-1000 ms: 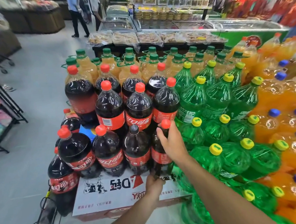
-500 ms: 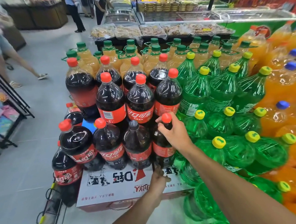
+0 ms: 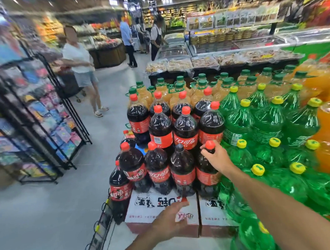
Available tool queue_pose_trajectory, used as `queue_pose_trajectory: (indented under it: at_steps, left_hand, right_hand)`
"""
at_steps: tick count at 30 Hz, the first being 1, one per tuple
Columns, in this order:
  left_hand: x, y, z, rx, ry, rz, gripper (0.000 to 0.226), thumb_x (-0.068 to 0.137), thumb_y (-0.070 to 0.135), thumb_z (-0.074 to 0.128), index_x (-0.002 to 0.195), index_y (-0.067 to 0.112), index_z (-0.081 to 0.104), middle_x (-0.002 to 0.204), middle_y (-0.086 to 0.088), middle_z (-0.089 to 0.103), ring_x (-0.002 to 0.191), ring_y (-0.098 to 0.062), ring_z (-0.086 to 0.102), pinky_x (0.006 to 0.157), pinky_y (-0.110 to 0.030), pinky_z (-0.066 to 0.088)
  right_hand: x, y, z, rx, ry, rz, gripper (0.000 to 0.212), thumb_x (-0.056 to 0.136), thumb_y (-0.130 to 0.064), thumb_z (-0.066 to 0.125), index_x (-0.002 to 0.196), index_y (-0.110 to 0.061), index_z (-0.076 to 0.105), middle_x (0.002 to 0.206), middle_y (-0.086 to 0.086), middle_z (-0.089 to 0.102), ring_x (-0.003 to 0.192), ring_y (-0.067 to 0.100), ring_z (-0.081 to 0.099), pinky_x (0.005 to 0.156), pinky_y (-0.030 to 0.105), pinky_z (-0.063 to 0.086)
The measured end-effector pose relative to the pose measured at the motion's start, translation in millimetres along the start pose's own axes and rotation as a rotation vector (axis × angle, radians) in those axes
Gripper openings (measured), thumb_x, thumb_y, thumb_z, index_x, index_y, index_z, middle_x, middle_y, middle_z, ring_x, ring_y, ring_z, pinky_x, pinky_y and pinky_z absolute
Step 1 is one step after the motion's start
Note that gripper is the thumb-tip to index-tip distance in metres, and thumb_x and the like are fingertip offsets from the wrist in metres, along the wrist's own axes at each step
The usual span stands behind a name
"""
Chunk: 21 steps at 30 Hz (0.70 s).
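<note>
Green bottles (image 3: 265,119) crowd in at 3 o'clock of the colas. The cola bottle (image 3: 206,172) stands on the carton (image 3: 145,204), at the 3 o'clock end of the front row, and looks basically placed. Right hand (image 3: 217,156) fingers are clamped round its neck. Left hand (image 3: 169,220) is over the carton at 6 o'clock, fingers apart. Only letting go left, I'd say.

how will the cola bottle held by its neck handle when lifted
Probably heavy: the cola bottle is large and looks full. It will likely swing under the right hand, which holds only the neck. It is tall, so it may tip if pushed high.
</note>
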<state>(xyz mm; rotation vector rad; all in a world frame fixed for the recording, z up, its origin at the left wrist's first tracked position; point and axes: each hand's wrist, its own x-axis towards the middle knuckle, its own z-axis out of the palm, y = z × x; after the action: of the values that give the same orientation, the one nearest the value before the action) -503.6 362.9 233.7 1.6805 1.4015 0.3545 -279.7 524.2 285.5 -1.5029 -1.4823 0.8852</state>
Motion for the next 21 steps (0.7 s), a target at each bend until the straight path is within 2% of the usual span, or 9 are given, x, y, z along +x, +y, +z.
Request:
queue_pose_trajectory:
  at_steps: [2, 4, 7, 10, 12, 13, 14, 17, 21]
  left_hand:
    - [-24.1, -0.9, -16.9, 0.090, 0.049, 0.018, 0.051, 0.099, 0.028, 0.057, 0.146, 0.038, 0.040, 0.137, 0.021, 0.040, 0.130, -0.002, 0.040, 0.111, -0.025, 0.035]
    - [-42.4, -5.3, -32.0, 0.126, 0.109, 0.005, 0.051, 0.098, 0.033, 0.057, 0.145, 0.043, 0.039, 0.142, 0.023, 0.039, 0.133, 0.000, 0.039, 0.114, -0.030, 0.036]
    - [-65.9, -15.2, -46.0, 0.177, 0.164, -0.001, 0.051, 0.094, 0.043, 0.056, 0.142, 0.047, 0.040, 0.144, 0.024, 0.041, 0.131, 0.002, 0.041, 0.111, -0.034, 0.040]
    - [-81.4, -18.3, -52.3, 0.215, 0.206, 0.034, 0.059, 0.088, 0.063, 0.051, 0.143, 0.045, 0.040, 0.144, 0.022, 0.042, 0.127, 0.012, 0.039, 0.110, -0.024, 0.039]
    - [-88.6, -17.0, -53.0, 0.216, 0.232, 0.060, 0.081, 0.076, 0.086, 0.042, 0.144, 0.042, 0.039, 0.144, 0.022, 0.042, 0.126, 0.017, 0.037, 0.106, -0.011, 0.034]
    - [-90.3, -18.1, -53.3, 0.227, 0.243, 0.060, 0.088, 0.074, 0.089, 0.042, 0.146, 0.039, 0.039, 0.144, 0.022, 0.042, 0.127, 0.015, 0.037, 0.104, -0.008, 0.032]
    - [-92.0, -17.8, -54.4, 0.244, 0.252, 0.053, 0.084, 0.077, 0.083, 0.048, 0.147, 0.036, 0.038, 0.145, 0.021, 0.041, 0.130, 0.009, 0.039, 0.105, -0.008, 0.031]
    - [-92.3, -18.8, -62.0, 0.287, 0.323, 0.049, 0.062, 0.093, 0.034, 0.066, 0.147, 0.031, 0.036, 0.145, 0.018, 0.039, 0.135, -0.003, 0.039, 0.112, -0.019, 0.031]
    - [-83.6, -13.4, -80.1, 0.258, 0.441, 0.056, 0.073, 0.090, 0.020, 0.072, 0.151, 0.023, 0.031, 0.141, 0.016, 0.035, 0.133, 0.000, 0.034, 0.107, -0.012, 0.026]
  right_hand:
    - [-2.2, -3.2, 0.1, 0.022, 0.020, 0.007, 0.027, 0.088, -0.013, 0.075, 0.112, -0.016, 0.065, 0.106, 0.002, 0.069, 0.103, 0.025, 0.064, 0.088, 0.032, 0.044]
    - [-6.1, -6.8, 0.4, 0.038, 0.071, -0.015, 0.046, 0.085, -0.013, 0.080, 0.125, -0.020, 0.060, 0.118, 0.002, 0.067, 0.111, 0.025, 0.063, 0.101, 0.038, 0.049]
    - [-16.8, -14.7, 0.2, 0.024, 0.129, -0.063, 0.070, 0.082, -0.017, 0.085, 0.143, -0.021, 0.051, 0.136, 0.003, 0.060, 0.127, 0.023, 0.055, 0.113, 0.042, 0.043]
    - [-34.8, -27.0, -1.5, -0.013, 0.172, -0.227, 0.076, 0.083, -0.013, 0.083, 0.149, -0.016, 0.046, 0.145, 0.005, 0.052, 0.137, 0.021, 0.043, 0.118, 0.033, 0.031]
    - [-48.8, -34.7, -3.9, -0.039, 0.203, -0.346, 0.074, 0.085, -0.012, 0.080, 0.150, -0.015, 0.044, 0.146, 0.005, 0.049, 0.138, 0.019, 0.041, 0.120, 0.032, 0.029]
    - [-55.5, -37.4, -4.0, -0.058, 0.206, -0.397, 0.073, 0.086, -0.012, 0.079, 0.150, -0.015, 0.043, 0.146, 0.004, 0.048, 0.139, 0.018, 0.041, 0.121, 0.034, 0.030]
    - [-62.1, -39.5, -3.4, -0.073, 0.197, -0.437, 0.073, 0.087, -0.012, 0.078, 0.150, -0.015, 0.043, 0.147, 0.003, 0.048, 0.140, 0.017, 0.041, 0.121, 0.035, 0.031]
    - [-78.3, -43.3, 2.7, -0.139, 0.111, -0.493, 0.074, 0.089, -0.015, 0.077, 0.153, -0.018, 0.039, 0.151, 0.000, 0.046, 0.143, 0.015, 0.039, 0.123, 0.039, 0.032]
    - [-99.6, -46.1, 21.3, -0.199, -0.005, -0.451, 0.081, 0.092, -0.025, 0.076, 0.159, -0.020, 0.029, 0.159, -0.003, 0.036, 0.149, 0.010, 0.029, 0.125, 0.035, 0.026]
